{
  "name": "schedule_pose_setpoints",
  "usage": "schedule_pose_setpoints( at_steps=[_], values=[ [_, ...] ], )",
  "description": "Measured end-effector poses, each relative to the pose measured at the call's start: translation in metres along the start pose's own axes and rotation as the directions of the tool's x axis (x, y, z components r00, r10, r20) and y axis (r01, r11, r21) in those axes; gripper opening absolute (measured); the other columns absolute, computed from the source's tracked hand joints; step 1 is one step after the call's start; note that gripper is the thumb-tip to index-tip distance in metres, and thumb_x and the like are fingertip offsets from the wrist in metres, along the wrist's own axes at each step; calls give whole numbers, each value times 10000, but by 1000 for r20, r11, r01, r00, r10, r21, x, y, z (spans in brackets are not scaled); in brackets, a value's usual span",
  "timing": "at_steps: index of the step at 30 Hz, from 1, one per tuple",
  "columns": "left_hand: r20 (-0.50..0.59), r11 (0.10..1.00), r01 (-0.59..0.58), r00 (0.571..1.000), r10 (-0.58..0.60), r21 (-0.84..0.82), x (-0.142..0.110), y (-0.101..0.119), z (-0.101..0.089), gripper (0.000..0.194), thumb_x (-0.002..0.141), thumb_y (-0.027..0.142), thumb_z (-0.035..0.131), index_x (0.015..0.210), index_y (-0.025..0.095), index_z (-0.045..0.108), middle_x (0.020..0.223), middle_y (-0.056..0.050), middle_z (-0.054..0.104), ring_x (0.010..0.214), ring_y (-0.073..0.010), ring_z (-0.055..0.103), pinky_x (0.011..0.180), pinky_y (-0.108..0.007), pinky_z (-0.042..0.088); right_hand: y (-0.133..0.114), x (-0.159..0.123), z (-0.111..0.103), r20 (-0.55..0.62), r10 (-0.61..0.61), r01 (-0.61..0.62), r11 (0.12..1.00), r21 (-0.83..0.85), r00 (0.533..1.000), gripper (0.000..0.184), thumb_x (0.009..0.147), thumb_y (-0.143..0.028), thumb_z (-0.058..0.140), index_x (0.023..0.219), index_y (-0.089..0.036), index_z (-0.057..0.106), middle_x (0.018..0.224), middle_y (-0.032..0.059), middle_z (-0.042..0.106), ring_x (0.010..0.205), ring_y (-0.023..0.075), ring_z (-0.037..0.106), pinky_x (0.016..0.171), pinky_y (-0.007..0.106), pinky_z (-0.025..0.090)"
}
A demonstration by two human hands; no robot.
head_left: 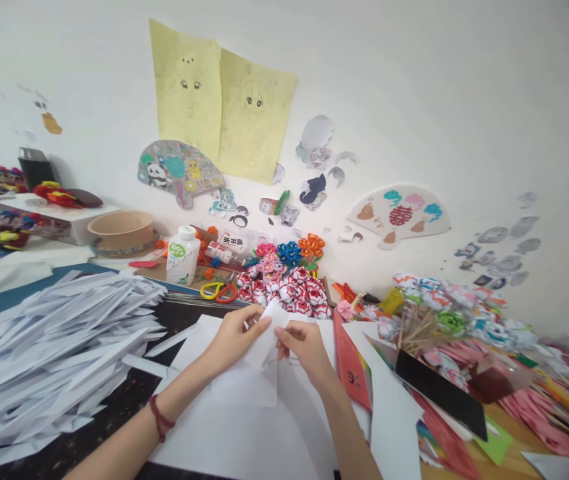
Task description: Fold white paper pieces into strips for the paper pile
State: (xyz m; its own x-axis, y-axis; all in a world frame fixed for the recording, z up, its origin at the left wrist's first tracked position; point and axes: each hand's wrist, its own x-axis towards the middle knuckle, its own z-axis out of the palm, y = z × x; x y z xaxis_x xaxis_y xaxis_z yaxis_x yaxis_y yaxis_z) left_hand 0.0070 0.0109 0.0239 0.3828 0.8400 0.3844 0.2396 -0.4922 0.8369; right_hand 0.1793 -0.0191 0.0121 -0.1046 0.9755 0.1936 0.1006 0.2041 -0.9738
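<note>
Both hands hold a white sheet of paper just above larger white paper on the table. My left hand pinches its upper left part between thumb and fingers. On the right, my right hand grips the upper right edge with bent fingers. The top of the sheet looks folded or curled between the hands; the exact fold cannot be made out. A big heap of white paper strips lies left of my left arm. Red-and-white paper flowers sit just beyond my hands.
A white glue bottle and scissors stand and lie behind the paper. To the right are a black phone, a red booklet, wooden sticks and wrapped flowers. A round tan container sits back left, near the wall.
</note>
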Motion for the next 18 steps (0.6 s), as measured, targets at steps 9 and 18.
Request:
schedule_pose_setpoints(
  at_steps=[9,18],
  values=[
    [-13,1000,15,1000,-16,-19,1,-6,-1,311,818,423,515,806,138,641,691,-6,592,615,-116,480,533,-197,358,-4,-2,-2,54,28,-26,999,-35,998,350,801,-441,575,657,-131,652,509,17,606,470,112,531,506,218,406],
    [7,995,40,999,-40,-86,2,-2,-3,348,834,441,481,816,143,659,731,-26,636,664,-142,535,576,-212,400,-2,-2,-3,53,37,-35,999,-41,998,334,783,-438,594,642,-139,642,491,4,585,462,111,518,509,223,412]
  ],
)
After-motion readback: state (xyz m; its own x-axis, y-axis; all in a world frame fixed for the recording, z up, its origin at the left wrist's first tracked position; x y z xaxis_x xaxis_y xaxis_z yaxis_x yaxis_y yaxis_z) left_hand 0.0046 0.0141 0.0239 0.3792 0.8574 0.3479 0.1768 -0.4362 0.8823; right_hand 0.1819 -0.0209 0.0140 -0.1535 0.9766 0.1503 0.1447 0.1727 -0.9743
